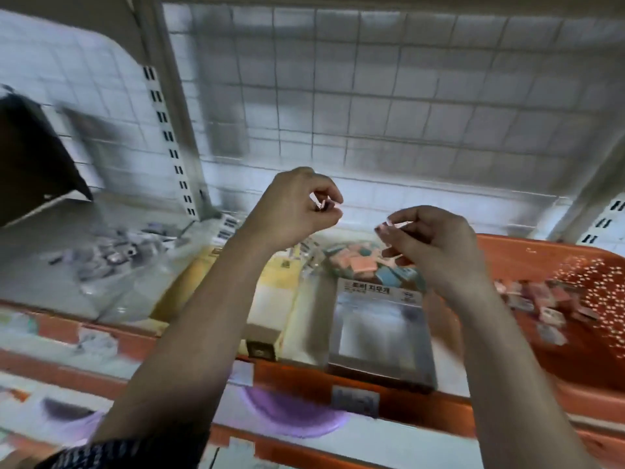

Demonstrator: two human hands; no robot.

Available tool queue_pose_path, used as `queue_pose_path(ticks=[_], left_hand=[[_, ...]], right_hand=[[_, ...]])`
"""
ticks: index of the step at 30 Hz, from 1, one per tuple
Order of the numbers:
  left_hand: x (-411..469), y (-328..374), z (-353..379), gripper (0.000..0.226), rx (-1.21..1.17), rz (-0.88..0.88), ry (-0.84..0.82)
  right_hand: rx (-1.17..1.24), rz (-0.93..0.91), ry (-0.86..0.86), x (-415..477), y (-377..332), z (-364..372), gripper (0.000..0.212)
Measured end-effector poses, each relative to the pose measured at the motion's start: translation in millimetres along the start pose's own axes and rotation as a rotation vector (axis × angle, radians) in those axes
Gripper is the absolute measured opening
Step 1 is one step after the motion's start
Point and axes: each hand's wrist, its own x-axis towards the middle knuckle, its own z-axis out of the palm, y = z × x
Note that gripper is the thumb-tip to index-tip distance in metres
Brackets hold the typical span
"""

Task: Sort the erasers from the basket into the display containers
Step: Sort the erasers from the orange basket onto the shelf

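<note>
A white wire grid panel point(372, 96) of square cells fills the upper frame; a black slanted panel point(30, 157) sits upper left. At centre, small rectangular erasers point(358, 265) are pink and teal-blue, with a pale yellow cardboard box point(267, 299) to their left. The perforated plastic basket point(541, 255) at right is orange, speckled with pale holes. The left hand point(294, 211) and the right hand point(436, 245) each pinch a pale pink-white scrap point(321, 203).

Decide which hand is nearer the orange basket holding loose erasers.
Right. The right hand, pinching a small pale piece, hovers just left of the rim of the orange basket, above the clear container. The left hand, pinching a second pale piece, is farther left.
</note>
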Motion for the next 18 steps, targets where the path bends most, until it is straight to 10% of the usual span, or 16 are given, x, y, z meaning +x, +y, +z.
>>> queue_pose_path(ticks=[18], left_hand=[[-78, -259, -219, 0.022, 0.459, -0.394, 0.082]], right_hand=[[0.047, 0.013, -0.291, 33, -49, 249, 0.01]])
